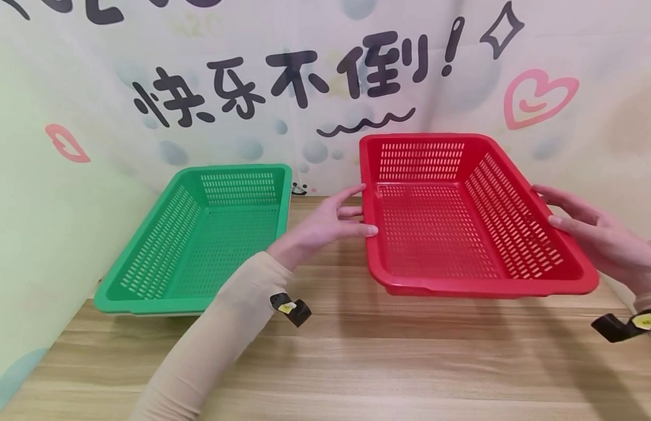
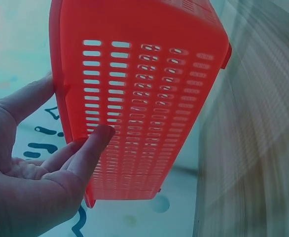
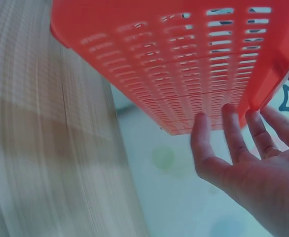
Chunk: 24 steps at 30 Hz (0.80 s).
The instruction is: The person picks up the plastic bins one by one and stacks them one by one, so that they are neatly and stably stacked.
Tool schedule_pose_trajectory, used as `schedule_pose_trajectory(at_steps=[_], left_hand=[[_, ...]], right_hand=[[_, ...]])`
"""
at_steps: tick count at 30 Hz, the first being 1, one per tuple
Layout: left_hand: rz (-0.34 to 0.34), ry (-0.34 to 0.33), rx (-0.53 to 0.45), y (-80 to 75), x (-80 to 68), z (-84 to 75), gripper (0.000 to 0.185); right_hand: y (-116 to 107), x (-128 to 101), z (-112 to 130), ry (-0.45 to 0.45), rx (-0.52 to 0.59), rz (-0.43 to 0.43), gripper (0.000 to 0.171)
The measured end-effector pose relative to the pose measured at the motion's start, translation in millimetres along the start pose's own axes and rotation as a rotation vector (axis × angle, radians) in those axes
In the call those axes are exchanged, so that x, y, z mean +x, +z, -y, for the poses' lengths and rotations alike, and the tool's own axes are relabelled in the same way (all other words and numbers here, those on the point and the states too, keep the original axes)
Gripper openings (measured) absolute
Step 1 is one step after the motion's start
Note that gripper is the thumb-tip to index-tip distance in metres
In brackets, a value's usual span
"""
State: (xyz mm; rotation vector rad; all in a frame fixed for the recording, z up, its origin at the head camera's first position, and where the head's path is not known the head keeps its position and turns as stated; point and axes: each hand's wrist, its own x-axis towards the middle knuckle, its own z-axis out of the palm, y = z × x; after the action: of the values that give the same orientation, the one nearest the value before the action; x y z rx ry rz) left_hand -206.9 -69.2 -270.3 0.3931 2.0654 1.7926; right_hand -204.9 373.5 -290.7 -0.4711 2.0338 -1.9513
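- my left hand [image 1: 329, 222] pinches the red perforated basket [image 1: 436, 234] by its left rim, thumb and fingers clamped;
- my right hand [image 1: 606, 238] grips its right rim, fingers spread apart;
- basket sits raised over the wood-grain table [image 1: 357, 368];
- green perforated basket [image 1: 225, 245] to its left, well apart

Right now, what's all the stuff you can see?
Table: one, light brown, underneath
Red basket: one, red, held above the table
Green basket: one, green, at the table's left
Backdrop: one, whitish, behind both baskets
Hearts: two, pink, on backdrop
Writing: one full line, dark, on backdrop
Wrist bands: two, black-and-yellow, one per wrist
Sleeve: one plainly seen, beige, left arm
Left hand: one, red basket's left rim
Right hand: one, red basket's right rim
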Motion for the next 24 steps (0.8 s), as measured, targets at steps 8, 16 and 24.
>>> schedule_pose_trajectory(at_steps=[8, 16, 24], left_hand=[[-0.009, 0.015, 0.024, -13.6, -3.6, -1.3, 0.080], [-0.026, 0.049, 0.010, -27.3, -8.1, -1.1, 0.074], [-0.049, 0.063, -0.020, -40.0, -16.9, -1.8, 0.071]], right_hand=[[11, 5, 6, 0.036, -0.050, -0.054, 0.054], [28, 8, 8, -0.011, -0.179, -0.094, 0.055], [45, 15, 14, -0.071, -0.232, -0.083, 0.053]])
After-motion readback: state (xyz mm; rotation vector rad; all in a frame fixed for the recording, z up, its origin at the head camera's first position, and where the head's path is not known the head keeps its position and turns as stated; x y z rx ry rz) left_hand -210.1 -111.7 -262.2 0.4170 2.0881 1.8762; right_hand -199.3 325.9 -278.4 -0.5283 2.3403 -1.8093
